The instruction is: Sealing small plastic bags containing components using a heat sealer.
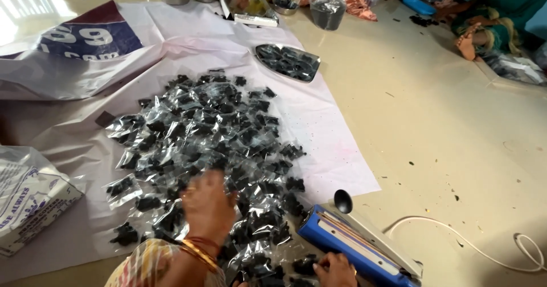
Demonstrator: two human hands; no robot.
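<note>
Packets (205,144) of clear plastic with small black pieces inside are lying in a broad heap on the pale sheet (336,127) spread over the floor, and I am reaching my left hand (208,204) into the near edge of that heap, up and to the left of the blue heat sealer (359,247). My left hand is pressing down on the packets with its fingers curled into them; seen from the back, I cannot tell whether it is actually gripping one. The heap is stretching away from me, its long axis running from the sealer's near end toward the steel tray (288,62) at the far side of the sheet. The single packets are pointing every which way, with no common direction. My right hand (335,270) is resting just beside the sealer's near-left end, fingers bent onto a packet there, so it is the hand nearer the sealer, while my left is the one nearer the bulk of the pile. The sealer's long axis is slanting down and rightward, its black knob (342,200) toward the heap.
</note>
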